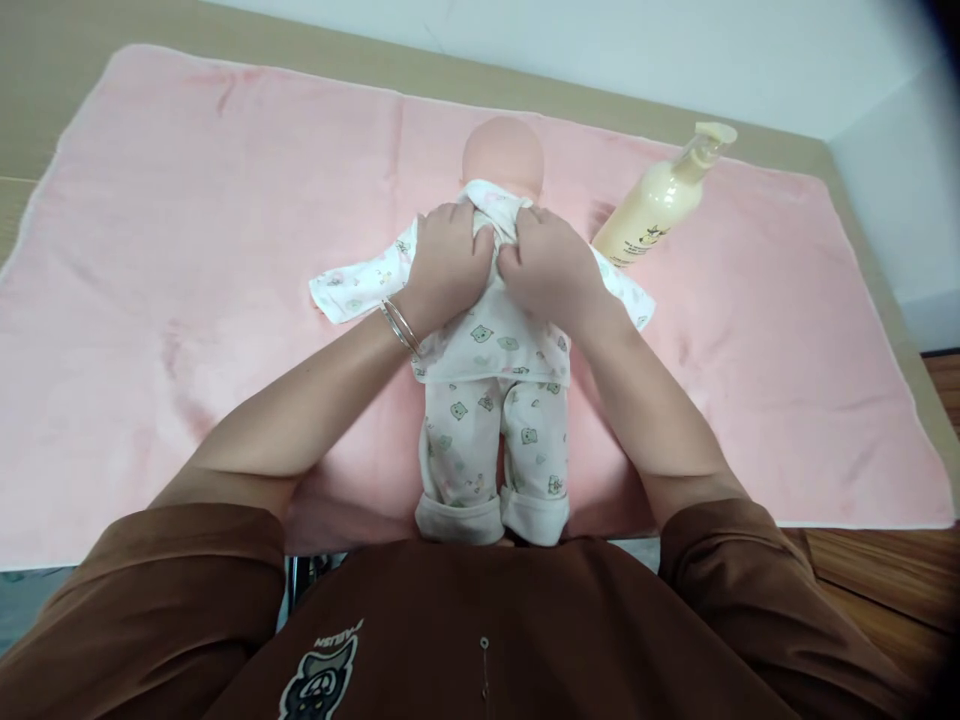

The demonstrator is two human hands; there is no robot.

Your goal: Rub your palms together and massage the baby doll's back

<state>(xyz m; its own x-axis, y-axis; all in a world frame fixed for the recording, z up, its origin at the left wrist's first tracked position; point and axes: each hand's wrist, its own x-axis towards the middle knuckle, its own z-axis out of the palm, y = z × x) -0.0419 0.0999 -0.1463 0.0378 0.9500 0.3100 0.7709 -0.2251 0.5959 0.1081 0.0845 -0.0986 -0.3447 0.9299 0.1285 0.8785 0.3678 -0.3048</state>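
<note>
Two hands, both closed on cloth nr neck end of a patterned white top (510, 345) on a baby doll (502, 155). In L hand (452, 258): bunched fabric at upper body, held w/ curled fingers, thumb twd midline. In R hand (553, 265): same bunch from other side, v. close to L, w/ narrow gap btwn thumbs. Around L wrist: thin metal bracelet (400, 327).

Laid out nr middle of pink mat (247, 230), head away, legs twd wearer's brown shirt (525, 630). Collar cloth gathered up agst lower part of bare head; face hidden, so can't tell if front or back up. Spread out to either side: L-side sleeve (364, 287) & R-side sleeve (628, 292). Below top hem: matching pants (461, 440) w/ small animal prints & turned-up cuffs, down nr mat's near edge.

Just beyond R-side sleeve: cream pump bottle (652, 210), base partly out of sight. Under mat: light-brown table (45, 110). Beyond: pale wall (600, 50). At lower R: wood planks (885, 570).
</note>
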